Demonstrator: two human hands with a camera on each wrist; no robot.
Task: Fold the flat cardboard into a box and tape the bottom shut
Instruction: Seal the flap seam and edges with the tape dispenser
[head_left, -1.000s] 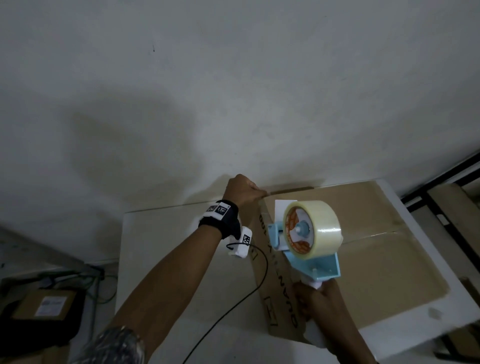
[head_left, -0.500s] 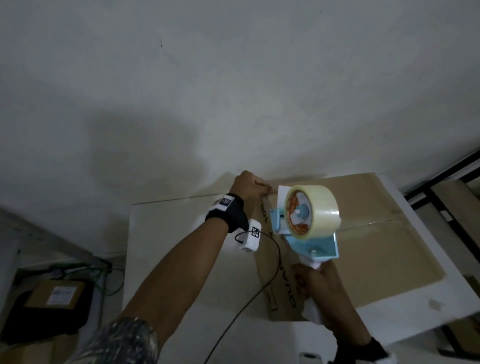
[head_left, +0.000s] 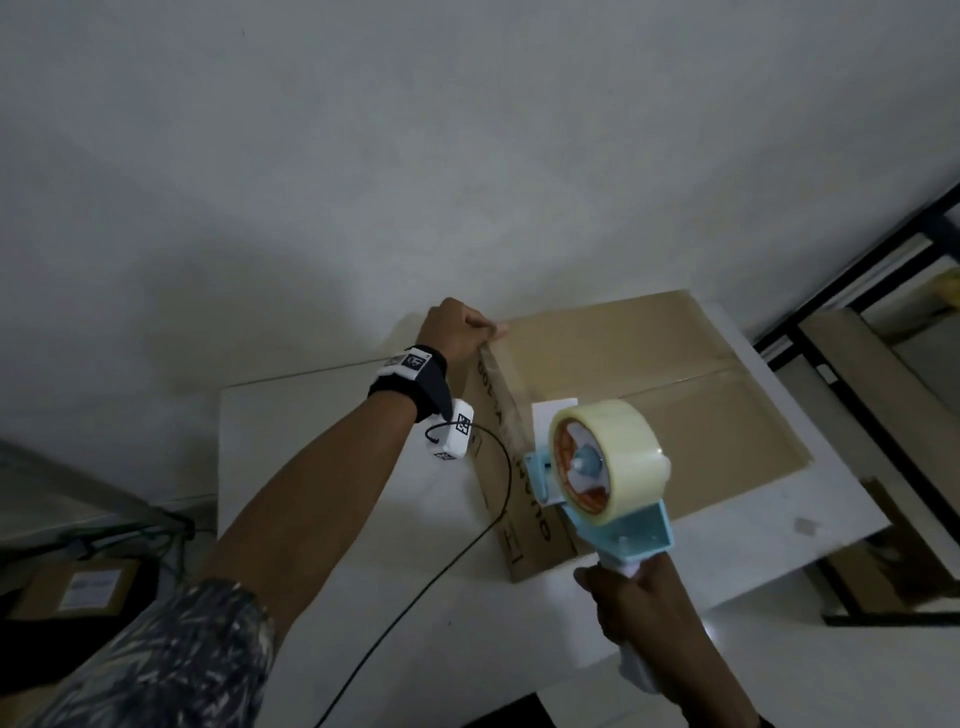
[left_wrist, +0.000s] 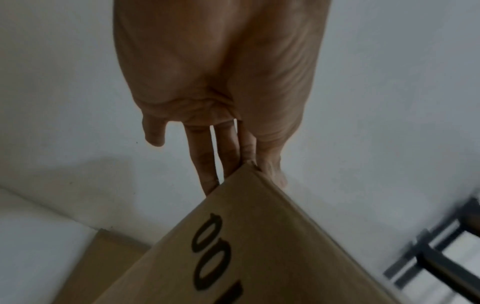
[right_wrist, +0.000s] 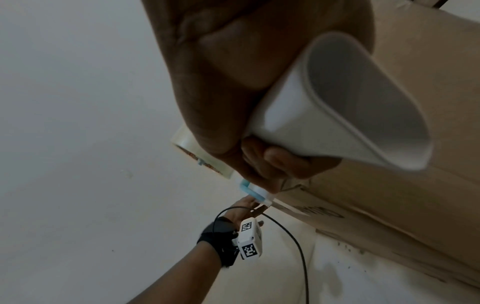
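Taping edge: left hand (head_left: 457, 327) pinches box (head_left: 649, 395) corner; right hand (head_left: 636, 597) grips tape dispenser (head_left: 602, 467) handle. Next: draw dispenser nearer, away from left hand.

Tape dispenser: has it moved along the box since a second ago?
Yes. The tape dispenser has come back toward the person along the box's left edge, away from the left hand at the far corner.

The tape dispenser (head_left: 597, 467) hides part of the box's (head_left: 675, 395) printed side; lettering there is unreadable.
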